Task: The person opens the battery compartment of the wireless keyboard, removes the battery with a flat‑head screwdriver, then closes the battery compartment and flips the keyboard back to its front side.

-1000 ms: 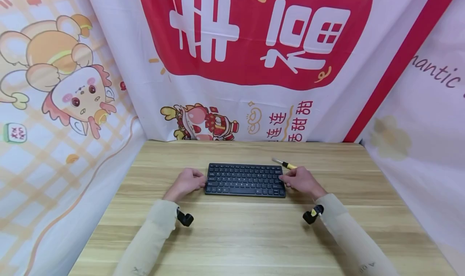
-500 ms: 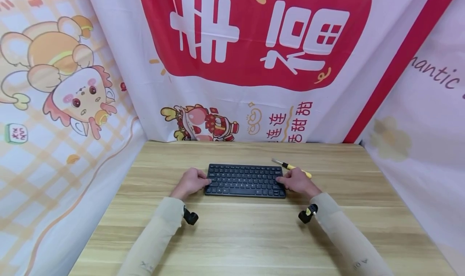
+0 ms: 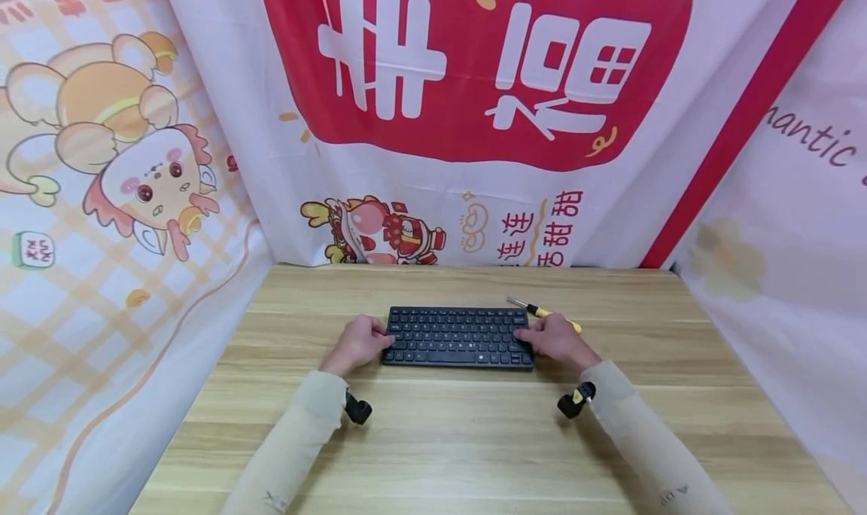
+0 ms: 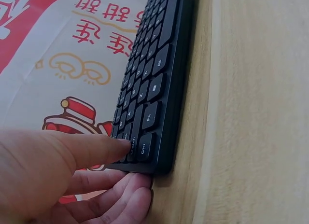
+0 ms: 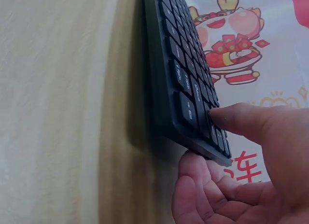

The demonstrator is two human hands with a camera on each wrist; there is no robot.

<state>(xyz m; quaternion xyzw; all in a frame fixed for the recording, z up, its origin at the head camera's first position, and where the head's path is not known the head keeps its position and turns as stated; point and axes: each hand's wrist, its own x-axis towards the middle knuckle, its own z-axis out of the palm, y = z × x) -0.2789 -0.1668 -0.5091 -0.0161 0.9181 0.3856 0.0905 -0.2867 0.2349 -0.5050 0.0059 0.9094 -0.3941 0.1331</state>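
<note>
Near the far edge of the tabletop (image 3: 460, 440), head view: I am holding a black keyboard (image 3: 457, 336), keys up, around the middle from side to side.
Left hand (image 3: 359, 340): I am pinching the keyboard's left end.
Right hand (image 3: 557, 339): I am pinching the right end the same way.
Screwdriver (image 3: 535, 309): it is lying just beyond my right hand, which is covering part of its yellow handle; the metal tip is pointing toward the tabletop's far left corner.
Printed cloth (image 3: 474, 153): it is hanging behind the far edge, red and white.
Ctrl corner, left wrist view: my left thumb (image 4: 99, 150) is resting on the keys beside Ctrl, and my fingers are curling under the short end, closing to about the keyboard's thickness.
End corner, right wrist view: my right thumb (image 5: 241, 119) is resting on the keys near End; the fingers (image 5: 193, 178) are curling beneath, closing just as narrowly.
</note>
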